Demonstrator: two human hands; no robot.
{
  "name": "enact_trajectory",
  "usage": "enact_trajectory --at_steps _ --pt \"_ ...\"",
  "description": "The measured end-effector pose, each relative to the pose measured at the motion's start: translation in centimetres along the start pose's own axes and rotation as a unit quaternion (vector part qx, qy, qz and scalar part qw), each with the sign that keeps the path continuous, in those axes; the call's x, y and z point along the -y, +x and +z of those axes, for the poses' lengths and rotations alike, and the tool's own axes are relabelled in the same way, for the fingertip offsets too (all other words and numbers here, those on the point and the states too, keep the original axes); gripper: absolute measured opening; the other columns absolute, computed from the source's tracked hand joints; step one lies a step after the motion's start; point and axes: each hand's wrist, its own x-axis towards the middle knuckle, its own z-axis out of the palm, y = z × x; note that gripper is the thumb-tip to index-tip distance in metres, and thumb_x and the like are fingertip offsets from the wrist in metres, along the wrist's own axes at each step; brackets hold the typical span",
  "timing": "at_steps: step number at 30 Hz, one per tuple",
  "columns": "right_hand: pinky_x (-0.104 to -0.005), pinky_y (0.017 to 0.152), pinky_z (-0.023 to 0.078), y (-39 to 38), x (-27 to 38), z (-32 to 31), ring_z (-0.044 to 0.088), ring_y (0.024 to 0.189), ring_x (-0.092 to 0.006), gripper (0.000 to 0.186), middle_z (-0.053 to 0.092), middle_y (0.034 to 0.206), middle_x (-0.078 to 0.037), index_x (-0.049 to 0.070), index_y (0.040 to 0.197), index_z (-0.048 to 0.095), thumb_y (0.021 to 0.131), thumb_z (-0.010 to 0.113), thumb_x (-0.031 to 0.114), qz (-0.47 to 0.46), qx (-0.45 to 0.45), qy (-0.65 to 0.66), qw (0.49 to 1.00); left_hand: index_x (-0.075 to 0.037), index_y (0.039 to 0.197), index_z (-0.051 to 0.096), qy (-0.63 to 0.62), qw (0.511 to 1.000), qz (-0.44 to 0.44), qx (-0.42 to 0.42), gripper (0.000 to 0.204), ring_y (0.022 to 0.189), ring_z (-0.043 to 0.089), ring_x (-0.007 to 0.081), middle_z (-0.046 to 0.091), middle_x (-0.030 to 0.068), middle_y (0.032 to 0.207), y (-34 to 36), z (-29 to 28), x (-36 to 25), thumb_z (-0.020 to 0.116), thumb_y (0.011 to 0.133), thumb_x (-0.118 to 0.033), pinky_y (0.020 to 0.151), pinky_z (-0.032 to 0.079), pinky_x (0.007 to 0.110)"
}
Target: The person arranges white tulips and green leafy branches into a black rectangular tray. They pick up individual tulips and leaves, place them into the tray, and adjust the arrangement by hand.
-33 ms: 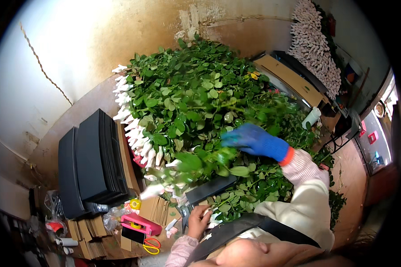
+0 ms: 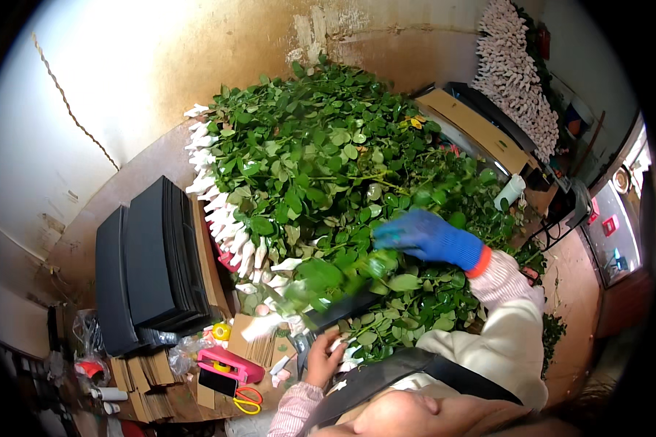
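Holding one leafy stem [image 2: 319,281] mid-frame, the right hand [image 2: 424,237] has a closed grip; the left hand's [image 2: 323,360] grip, lower middle, cannot be told. Moving the stem likely needs gentle care.

blurred leafy stem [image 2: 321,279], blurred white tip [image 2: 262,327]

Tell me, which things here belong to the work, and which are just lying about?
Likely part of the work:
Leafy stems, piled up
White ends along the pile's left edge
Gloved right hand, among the leaves
Bare left hand, nearer the body

Seemingly lying about, in neither hand:
Phone
Scissors
Clear plastic
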Motion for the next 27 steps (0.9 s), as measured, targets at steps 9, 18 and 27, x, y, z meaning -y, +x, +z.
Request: enact_trajectory --at_steps 9,18,27 --pt "-0.0446 0.086 0.056 -15.3 2.5 8.3 0.069 0.105 -0.0288 0.038 0.067 0.132 -0.005 0.029 0.127 0.071 0.089 0.073 0.028 0.299 0.33 -0.102 0.89 -0.003 0.141 0.048 -0.004 0.999 0.044 -0.015 0.061 0.114 0.067 0.0248 0.061 0.0161 0.136 -0.3 0.9 -1.5 0.08 0.089 -0.01 0.096 0.056 0.037" --pt "-0.0494 0.091 0.055 3.3 0.1 2.9 0.068 0.105 -0.0276 0.045 0.064 0.127 -0.015 0.018 0.14 0.06 0.098 0.063 0.034 0.172 0.114 -0.15 0.967 -0.004 0.145 0.054 0.12 0.989 0.067 0.046 0.055 0.112 0.064 0.0246 0.054 0.0151 0.137 -0.2 -0.1 -3.2 0.075 0.094 -0.008 0.09 0.058 0.032" --pt "-0.0465 0.116 0.04 21.2 -16.6 9.8 0.053 0.136 -0.0301 0.057 0.056 0.146 -0.012 0.015 0.147 0.054 0.092 0.067 0.026 0.355 0.061 -0.147 0.921 -0.001 0.144 0.055 0.155 0.984 0.076 0.038 0.058 0.111 0.066 0.0277 0.06 0.0171 0.133 1.0 0.3 -2.9 0.078 0.092 -0.012 0.089 0.059 0.035"
